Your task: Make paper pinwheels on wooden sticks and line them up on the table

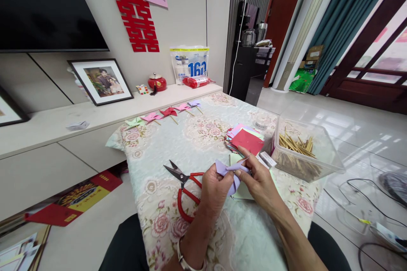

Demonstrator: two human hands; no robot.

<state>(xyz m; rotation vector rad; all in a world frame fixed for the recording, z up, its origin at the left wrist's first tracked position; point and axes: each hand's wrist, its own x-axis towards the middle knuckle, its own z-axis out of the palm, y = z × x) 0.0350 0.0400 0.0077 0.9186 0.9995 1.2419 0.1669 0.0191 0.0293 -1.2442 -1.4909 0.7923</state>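
A lavender paper pinwheel [234, 184] is held between my two hands over the table. My left hand [214, 188] pinches its left side, fingers closed. On the other side, my right hand [256, 173] grips it with thumb and forefinger near the folded centre; whatever lies under the fingertips is too small to make out. Red-handled scissors [182, 178] lie spread beside my left hand. Just beyond my right hand sits a stack of coloured paper squares [248, 140], a red one on top. Pale green paper [244, 192] lies beneath the hands.
A clear plastic box [305, 169] of thin wooden sticks [295, 144] stands at the right table edge, near a small white box [267, 159]. Finished-looking pinwheels on sticks [168, 112] line the far left edge of the flowered tablecloth [165, 144]. Cables [349, 203] lie on the floor.
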